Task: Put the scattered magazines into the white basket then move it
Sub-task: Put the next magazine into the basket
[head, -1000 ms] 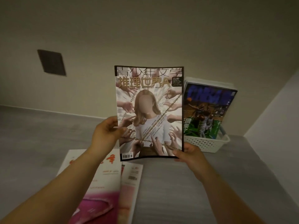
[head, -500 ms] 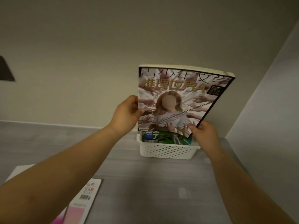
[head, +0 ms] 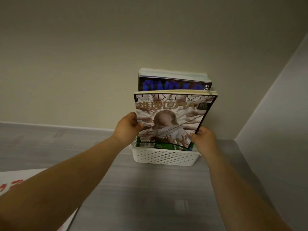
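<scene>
The left arm reaches in from 8 o'clock across the grey table (head: 150, 197). The left hand (head: 126, 129) is curled round the left edge of the gold-titled magazine (head: 173, 117), thumb on the cover and the other fingers hidden behind it. That magazine stands nearly upright, leaning slightly back, with its lower edge down inside the white basket (head: 165, 157), which sits on the table at the far side, close to the beige wall (head: 83, 64). Just behind it, at 12 o'clock of the basket, the blue-titled magazine (head: 173, 85) stands in the same basket, its top strip showing above the gold-titled one. The right arm comes in from 5 o'clock, and the right hand (head: 202, 140) pinches the magazine's lower right corner, fingers curled at the cover's edge just above the basket's right rim. At 8 o'clock of the view, partly under the left forearm, a white-and-red magazine (head: 11, 182) lies flat on the table, well apart from the basket. Half a second ago the gold-titled magazine was held higher and tilted, its right side raised and its bottom edge above the basket's rim. It has since come down and squared up, and both hands have dropped with it. The blue title was then hidden behind the cover and now shows.
</scene>
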### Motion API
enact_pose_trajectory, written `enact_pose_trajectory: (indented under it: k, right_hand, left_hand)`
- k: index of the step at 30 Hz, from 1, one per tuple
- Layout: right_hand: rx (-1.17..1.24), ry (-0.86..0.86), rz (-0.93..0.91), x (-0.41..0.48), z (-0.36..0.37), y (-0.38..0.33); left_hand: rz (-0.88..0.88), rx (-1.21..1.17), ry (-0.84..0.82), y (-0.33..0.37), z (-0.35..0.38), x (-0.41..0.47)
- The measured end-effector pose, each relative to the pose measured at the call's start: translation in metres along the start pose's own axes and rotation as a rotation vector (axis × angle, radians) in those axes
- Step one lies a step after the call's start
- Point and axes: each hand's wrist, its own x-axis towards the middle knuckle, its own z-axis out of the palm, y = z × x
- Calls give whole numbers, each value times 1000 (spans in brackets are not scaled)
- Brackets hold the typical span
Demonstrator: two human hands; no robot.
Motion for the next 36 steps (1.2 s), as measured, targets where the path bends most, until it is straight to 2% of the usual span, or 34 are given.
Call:
enact_pose_trajectory:
  k: [4, 9, 13, 17, 21, 24, 29, 33, 36]
  right_hand:
    - [34, -9, 39, 6, 8, 9]
    - [15, -18, 25, 12, 18, 14]
    - [-8, 35, 6, 14, 26, 14]
    - [-50, 123, -3, 14, 30, 18]
    - [-45, 110, -76, 12, 31, 18]
    - [-67, 94, -101, 11, 31, 19]
    - [-19, 40, -127, 15, 28, 20]
    - [-69, -2, -112, 11, 25, 17]
    - [-163, 47, -67, 2, 22, 13]
  left_hand:
    - [-60, -23, 48, -7, 11, 8]
    - [-39, 124, 91, -26, 11, 21]
    - [-59, 219, 141, -30, 12, 29]
    - [19, 294, 226, -28, 18, 32]
    - [3, 299, 170, -27, 19, 38]
    - [14, 397, 137, -22, 22, 44]
    - [-61, 574, 98, -21, 26, 47]
    - [-46, 540, 83, -22, 23, 44]
    - [-55, 512, 31, -22, 19, 38]
